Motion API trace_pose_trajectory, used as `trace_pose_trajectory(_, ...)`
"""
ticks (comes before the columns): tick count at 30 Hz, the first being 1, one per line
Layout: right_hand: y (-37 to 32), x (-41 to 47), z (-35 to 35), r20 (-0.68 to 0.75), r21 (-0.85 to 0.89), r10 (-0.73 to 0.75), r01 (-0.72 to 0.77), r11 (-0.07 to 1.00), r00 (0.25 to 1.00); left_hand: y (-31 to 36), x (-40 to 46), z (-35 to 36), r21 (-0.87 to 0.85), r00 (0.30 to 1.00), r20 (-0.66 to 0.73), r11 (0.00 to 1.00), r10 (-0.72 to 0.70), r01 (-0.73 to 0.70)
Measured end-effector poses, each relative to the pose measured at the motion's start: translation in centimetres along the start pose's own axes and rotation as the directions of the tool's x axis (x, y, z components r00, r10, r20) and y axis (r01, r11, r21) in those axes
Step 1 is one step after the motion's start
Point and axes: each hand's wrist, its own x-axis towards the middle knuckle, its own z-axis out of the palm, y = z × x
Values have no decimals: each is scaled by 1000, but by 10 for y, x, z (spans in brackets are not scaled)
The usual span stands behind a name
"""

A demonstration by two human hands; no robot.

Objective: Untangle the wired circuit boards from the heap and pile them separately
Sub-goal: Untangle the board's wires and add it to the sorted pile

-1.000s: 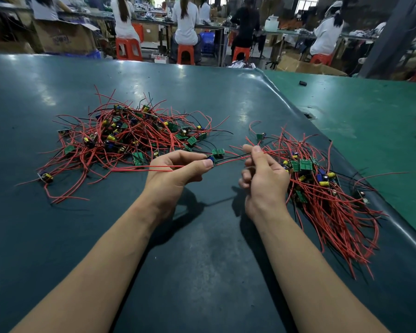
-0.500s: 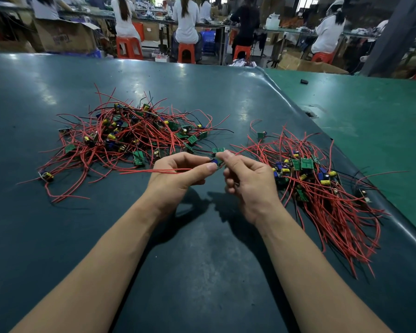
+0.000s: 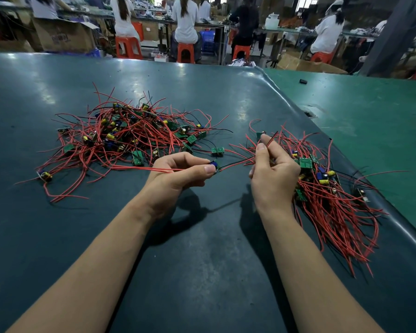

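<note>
While the left hand is pinching a small circuit board with a blue component between thumb and curled fingers, its two red wires are trailing out toward 9 o'clock across the dark teal table mat. The right hand is pinching the board's red and black leads between thumb and forefinger, the leads running taut from the board toward 3 o'clock. Held board is sitting between the two piles, just above the mat. The tangled heap of red-wired green circuit boards is lying at 10 o'clock from the hands, boards with yellow and blue capacitors mixed through it. The sorted pile of wired boards is lying at 3 o'clock, touching the right hand's back side, wires fanning toward 5 o'clock near the mat's raised edge. One loose green board is lying just beyond the left fingers at 12 o'clock. Seated workers on orange stools are showing at the far benches.
</note>
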Motion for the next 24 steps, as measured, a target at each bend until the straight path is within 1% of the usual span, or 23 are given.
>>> trace_pose_trajectory(3, -3, -4, 0, 41, 24, -53, 52, 998, 998, 2, 1, -1, -41, 1000, -2, 999, -8, 8)
trace_pose_trajectory(6, -7, -6, 0, 55, 66, -44, 41, 997, 997, 3, 1, -3, -52, 1000, 10, 999, -13, 13)
trace_pose_trajectory(8, -8, -5, 0, 37, 108, -9, 5, 994, 999, 3, 0, -3, -40, 1000, 28, 999, -15, 16)
trace_pose_trajectory(12, -8, 1, -3, -56, 218, 113, -98, 971, 992, 2, 1, -3, -29, 999, 50, 999, -21, 23)
trace_pose_trajectory(16, -8, 2, -2, -76, 328, 188, -154, 932, 979, 1, 0, -3, -7, 997, 80, 1000, -23, 24)
trace_pose_trajectory(19, -7, 2, -2, -79, 379, 228, -183, 907, 970, 2, 0, -3, -29, 996, 80, 999, -27, 29)
trace_pose_trajectory(21, -8, 3, -2, -37, 432, 260, -219, 875, 965, 1, 1, -3, -61, 999, 46, 998, -19, 22)
trace_pose_trajectory(22, -9, 3, -1, 10, 456, 284, -257, 852, 959, 1, 2, -2, -82, 1000, 8, 997, -8, 8)
trace_pose_trajectory(24, -12, 1, 2, 154, 456, 339, -371, 809, 928, 0, 4, 0, -125, 993, -114, 991, 39, -53)
